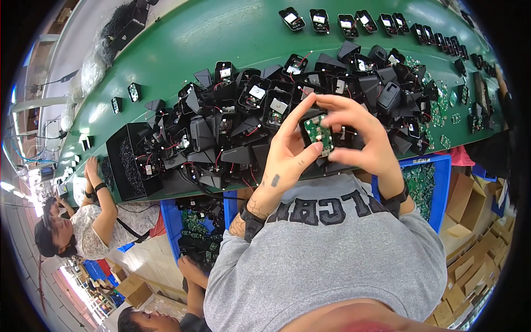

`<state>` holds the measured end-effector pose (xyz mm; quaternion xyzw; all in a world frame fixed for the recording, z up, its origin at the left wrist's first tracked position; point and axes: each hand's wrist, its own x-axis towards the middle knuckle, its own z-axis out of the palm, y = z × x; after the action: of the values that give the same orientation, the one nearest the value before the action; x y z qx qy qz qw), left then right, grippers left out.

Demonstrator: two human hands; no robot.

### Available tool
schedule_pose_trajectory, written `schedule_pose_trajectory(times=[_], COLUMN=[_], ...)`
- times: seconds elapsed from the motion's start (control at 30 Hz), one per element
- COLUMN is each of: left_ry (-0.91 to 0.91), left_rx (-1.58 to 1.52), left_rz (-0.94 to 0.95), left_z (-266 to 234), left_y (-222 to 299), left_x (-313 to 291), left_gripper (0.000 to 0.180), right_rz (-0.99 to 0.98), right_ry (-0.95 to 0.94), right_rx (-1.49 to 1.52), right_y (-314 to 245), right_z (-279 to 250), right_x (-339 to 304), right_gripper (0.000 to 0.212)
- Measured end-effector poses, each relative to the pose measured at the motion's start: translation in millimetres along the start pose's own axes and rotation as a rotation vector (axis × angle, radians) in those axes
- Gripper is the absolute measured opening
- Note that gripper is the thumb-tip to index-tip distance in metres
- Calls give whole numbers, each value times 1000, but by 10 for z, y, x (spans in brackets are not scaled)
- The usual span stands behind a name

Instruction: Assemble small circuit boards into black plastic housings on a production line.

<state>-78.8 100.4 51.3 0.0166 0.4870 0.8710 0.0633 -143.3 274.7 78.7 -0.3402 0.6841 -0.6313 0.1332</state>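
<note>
My left hand (289, 150) grips a small black plastic housing with a green circuit board (317, 133) in its open face. The left thumb presses on the board's lower part, and the fingers reach up around the far side. Beside it, my right hand (362, 133) is curved with thumb and fingers apart, close to the board's right edge. Its fingertips are slightly blurred, so whether they touch the board is unclear. Just beyond both hands lies a heap of black housings (257, 94), many with small parts and red wires inside.
A green table (182, 50) carries rows of open housings (348, 25) at its far side. Loose circuit boards (440, 105) lie to the right. A black box (124, 160) stands left. Blue bins (441, 188) flank me below the edge. Two people work at the left.
</note>
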Motion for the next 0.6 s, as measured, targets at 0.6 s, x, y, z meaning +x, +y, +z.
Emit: schedule_pose_trajectory(times=[0.6], left_ry=[-75], left_rx=[262], left_rz=[-76], left_z=[75], left_y=[200], left_x=[-36], left_gripper=[81], right_rz=[238], right_ry=[246], right_rx=[469], right_y=[203], right_z=[284], right_x=[-14], right_gripper=[43])
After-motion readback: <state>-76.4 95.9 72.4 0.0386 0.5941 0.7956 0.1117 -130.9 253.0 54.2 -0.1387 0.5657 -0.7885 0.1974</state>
